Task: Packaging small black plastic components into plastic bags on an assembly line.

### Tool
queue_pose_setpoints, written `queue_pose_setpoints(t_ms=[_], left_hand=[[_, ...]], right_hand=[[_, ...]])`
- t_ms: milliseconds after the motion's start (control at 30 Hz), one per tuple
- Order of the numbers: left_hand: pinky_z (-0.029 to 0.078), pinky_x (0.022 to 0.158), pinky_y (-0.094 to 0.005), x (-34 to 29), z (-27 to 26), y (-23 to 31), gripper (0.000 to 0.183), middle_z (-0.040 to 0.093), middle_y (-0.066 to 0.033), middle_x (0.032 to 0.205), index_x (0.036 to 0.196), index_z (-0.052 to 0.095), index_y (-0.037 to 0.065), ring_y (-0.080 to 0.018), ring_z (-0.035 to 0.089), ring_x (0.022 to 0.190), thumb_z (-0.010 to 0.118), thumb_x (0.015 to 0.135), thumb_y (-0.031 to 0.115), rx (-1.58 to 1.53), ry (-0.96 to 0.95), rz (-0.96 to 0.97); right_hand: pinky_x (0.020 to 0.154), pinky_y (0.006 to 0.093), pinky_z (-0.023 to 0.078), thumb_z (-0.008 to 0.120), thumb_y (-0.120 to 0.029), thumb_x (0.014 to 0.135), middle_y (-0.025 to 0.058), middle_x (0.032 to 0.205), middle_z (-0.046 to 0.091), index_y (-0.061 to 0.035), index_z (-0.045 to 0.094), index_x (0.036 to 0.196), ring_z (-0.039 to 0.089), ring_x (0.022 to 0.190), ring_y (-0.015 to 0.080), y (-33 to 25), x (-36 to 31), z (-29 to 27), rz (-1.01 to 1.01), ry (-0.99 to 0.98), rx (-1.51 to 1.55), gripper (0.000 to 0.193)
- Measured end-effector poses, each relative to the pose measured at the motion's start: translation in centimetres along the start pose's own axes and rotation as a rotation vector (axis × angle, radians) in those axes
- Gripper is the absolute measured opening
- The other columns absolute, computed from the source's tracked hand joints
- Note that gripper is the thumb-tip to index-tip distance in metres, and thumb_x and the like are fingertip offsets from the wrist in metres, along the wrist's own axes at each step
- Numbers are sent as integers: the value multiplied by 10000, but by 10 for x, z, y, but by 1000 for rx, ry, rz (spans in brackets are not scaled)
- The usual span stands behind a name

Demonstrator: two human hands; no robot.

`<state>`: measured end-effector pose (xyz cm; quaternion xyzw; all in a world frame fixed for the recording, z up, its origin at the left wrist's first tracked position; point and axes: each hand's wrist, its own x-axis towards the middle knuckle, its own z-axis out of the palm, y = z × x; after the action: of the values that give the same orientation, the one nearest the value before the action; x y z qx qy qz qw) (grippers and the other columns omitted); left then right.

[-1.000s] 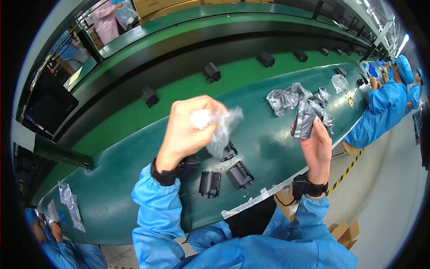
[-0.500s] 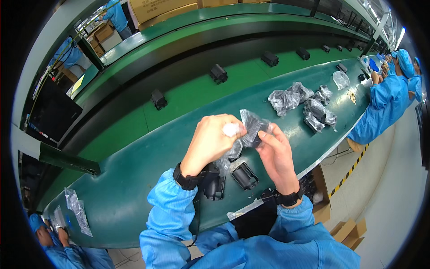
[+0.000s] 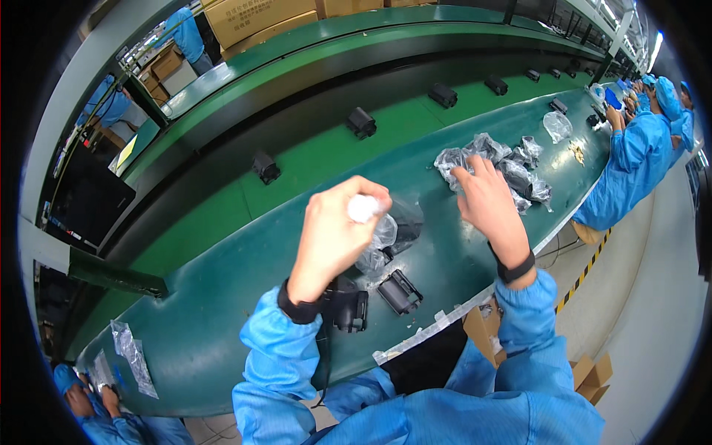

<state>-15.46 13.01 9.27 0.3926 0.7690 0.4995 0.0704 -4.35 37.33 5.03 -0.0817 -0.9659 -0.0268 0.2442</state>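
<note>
My left hand [image 3: 331, 233] is closed around a small white wad [image 3: 363, 208], whose exact kind is unclear. Just right of it is a clear plastic bag [image 3: 407, 222] with a dark part inside; whether my left fingers touch the bag is hidden. My right hand [image 3: 495, 209] holds nothing, fingers apart, its fingertips at the near edge of a cluster of bagged black parts [image 3: 483, 148]. Below my left hand, two unwrapped black plastic housings, one nearer the middle [image 3: 400, 292] and one by my left wrist [image 3: 350, 310], lie on the green table [image 3: 245, 297].
Black housings [image 3: 361, 123] sit spaced along the green conveyor [image 3: 311, 152] beyond the table. A flat plastic bag [image 3: 133, 357] lies at far left near a co-worker [image 3: 96, 408]. Co-workers in blue [image 3: 630, 163] sit at right. A green post [image 3: 119, 273] juts in at left.
My right hand has let go of the bagged dark part and moved right and away, to the bag cluster. My left hand has shifted slightly left, keeping the white wad.
</note>
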Motion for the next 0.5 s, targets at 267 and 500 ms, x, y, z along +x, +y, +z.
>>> queue_pose_setpoints(t_ms=[267, 500], left_hand=[[493, 682, -245, 1, -16, 7, 167, 662, -13, 803, 944, 654, 10, -78, 610, 753, 763, 860, 104, -260, 131, -52], [495, 684, -254, -2, -3, 6, 314, 671, -15, 812, 956, 706, 36, -96, 616, 738, 887, 738, 172, -56, 142, 117]], right_hand=[[849, 419, 526, 739, -67, 778, 145, 1059, 672, -2, 651, 885, 656, 973, 340, 46, 11, 24, -62, -10, 568, 153], [997, 380, 510, 556, -157, 1011, 151, 1211, 656, 35, 570, 1177, 651, 1091, 234, 4, -3, -6, 524, -105, 2212, 254]])
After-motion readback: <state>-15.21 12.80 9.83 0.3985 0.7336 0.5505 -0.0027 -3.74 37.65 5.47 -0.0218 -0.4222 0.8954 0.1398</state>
